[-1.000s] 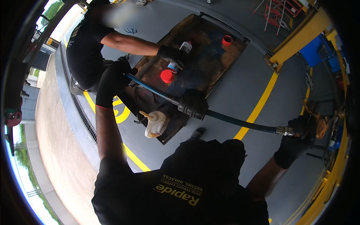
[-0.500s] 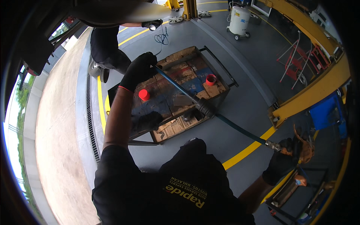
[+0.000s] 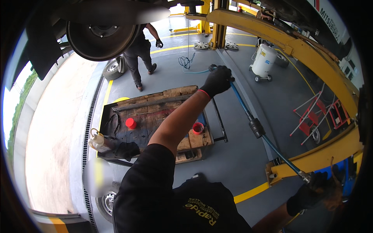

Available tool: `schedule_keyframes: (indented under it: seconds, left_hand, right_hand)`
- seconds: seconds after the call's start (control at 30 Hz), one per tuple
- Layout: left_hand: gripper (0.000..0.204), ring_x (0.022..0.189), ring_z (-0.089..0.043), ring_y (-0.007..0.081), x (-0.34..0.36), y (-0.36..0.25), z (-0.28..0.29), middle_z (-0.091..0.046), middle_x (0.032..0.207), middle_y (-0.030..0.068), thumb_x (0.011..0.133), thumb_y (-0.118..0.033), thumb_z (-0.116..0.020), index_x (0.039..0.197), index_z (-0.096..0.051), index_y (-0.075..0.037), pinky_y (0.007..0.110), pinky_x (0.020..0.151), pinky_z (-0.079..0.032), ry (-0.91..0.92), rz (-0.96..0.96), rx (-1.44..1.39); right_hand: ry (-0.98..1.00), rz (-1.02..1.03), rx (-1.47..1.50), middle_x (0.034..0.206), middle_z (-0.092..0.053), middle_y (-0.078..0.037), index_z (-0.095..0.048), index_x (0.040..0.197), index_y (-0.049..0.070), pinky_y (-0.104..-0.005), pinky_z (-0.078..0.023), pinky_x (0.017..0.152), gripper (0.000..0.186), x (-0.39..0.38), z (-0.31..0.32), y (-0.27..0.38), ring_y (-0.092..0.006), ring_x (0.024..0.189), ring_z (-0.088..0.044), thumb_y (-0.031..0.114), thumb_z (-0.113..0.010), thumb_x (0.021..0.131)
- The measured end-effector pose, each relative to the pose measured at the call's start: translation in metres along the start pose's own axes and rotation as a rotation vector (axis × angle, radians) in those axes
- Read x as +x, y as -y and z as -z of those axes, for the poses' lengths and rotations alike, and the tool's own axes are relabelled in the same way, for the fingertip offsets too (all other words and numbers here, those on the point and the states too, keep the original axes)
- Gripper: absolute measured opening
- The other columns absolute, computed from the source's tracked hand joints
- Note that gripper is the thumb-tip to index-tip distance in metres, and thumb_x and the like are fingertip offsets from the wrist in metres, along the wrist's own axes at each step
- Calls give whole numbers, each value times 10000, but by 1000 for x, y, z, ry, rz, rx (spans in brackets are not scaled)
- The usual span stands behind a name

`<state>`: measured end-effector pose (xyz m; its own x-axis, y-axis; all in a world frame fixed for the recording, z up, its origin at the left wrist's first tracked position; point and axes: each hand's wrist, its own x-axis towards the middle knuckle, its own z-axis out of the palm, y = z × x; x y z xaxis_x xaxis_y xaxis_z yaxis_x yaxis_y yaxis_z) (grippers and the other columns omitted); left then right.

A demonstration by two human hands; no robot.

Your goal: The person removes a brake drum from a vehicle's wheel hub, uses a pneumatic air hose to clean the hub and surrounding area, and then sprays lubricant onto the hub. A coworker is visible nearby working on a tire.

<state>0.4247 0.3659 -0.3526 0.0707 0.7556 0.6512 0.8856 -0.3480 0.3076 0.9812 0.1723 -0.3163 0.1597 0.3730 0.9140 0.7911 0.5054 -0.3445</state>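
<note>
My left hand point(image 3: 217, 80), in a black glove, is closed around a blue air hose point(image 3: 240, 100) out over the cart's right end. From there the hose slants down to the right, through a thick black sleeve point(image 3: 256, 128), to a metal coupling point(image 3: 305, 176). At that coupling my right hand point(image 3: 307, 194), also black-gloved, is closed on the hose end. Beside its fingers is a brownish-orange, crumpled-looking thing point(image 3: 334, 200), dark and blurred. Further hose runs beyond my left hand to a loose blue coil point(image 3: 186, 62) on the floor.
A worn cart point(image 3: 155, 101) carries a red cap point(image 3: 131, 123), a red tub point(image 3: 197, 128) and a bottle point(image 3: 100, 143). Overhead hangs a brake drum point(image 3: 103, 40). Yellow lift arms point(image 3: 264, 27), a white tank point(image 3: 264, 62) and a red stepladder point(image 3: 316, 108) stand around. Another person point(image 3: 138, 54) is behind the cart.
My left hand has moved right, away from above the cart, carrying the hose with it. My right hand is slightly lower. The other person has straightened up and turned; the view has shifted.
</note>
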Motion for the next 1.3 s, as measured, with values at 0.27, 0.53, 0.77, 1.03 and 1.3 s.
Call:
schedule_keyframes:
  seconds: [0.27,0.53,0.77,1.03,1.3]
  left_hand:
    - [591,1302,-591,356,-40,-137,-40,-593,1411,186,907,-392,-777,1361,-617,-48,458,1067,-520,416,-210,-26]
    - [463,967,-705,415,-471,-312,-107,-729,942,238,917,-445,-747,966,-719,14,479,869,-563,-420,1484,112]
    - [367,1014,-730,343,-713,-698,-245,-753,1138,218,918,-377,-757,1168,-759,-108,501,858,-557,-497,2825,-578]
    - [266,934,-720,307,-696,-814,-317,-743,1048,163,973,-335,-656,1137,-711,-133,473,826,-554,-49,2226,-393]
    - [203,859,-693,249,-767,-873,-299,-710,948,67,948,-317,-660,1084,-661,-167,427,774,-545,32,1914,-84]
  right_hand:
    - [201,4,1057,861,-592,-131,-579,1263,-81,-323,-484,671,387,151,-121,-118,-176,711,-552,262,-542,1086]
    - [764,174,1375,1024,-737,-103,-598,1357,-62,-239,-427,497,725,181,-233,-47,-48,532,-524,588,-584,1036]
    - [1318,231,1219,794,-688,-61,-689,1113,-21,-264,-451,511,591,246,-259,50,-114,542,-574,559,-595,1057]
    - [1218,177,1141,655,-606,-34,-702,971,17,-289,-425,456,644,256,-213,45,-120,460,-540,656,-631,997]
    - [1325,214,902,640,-628,-49,-699,852,14,-323,-459,512,705,242,-123,26,-137,505,-577,697,-593,990]
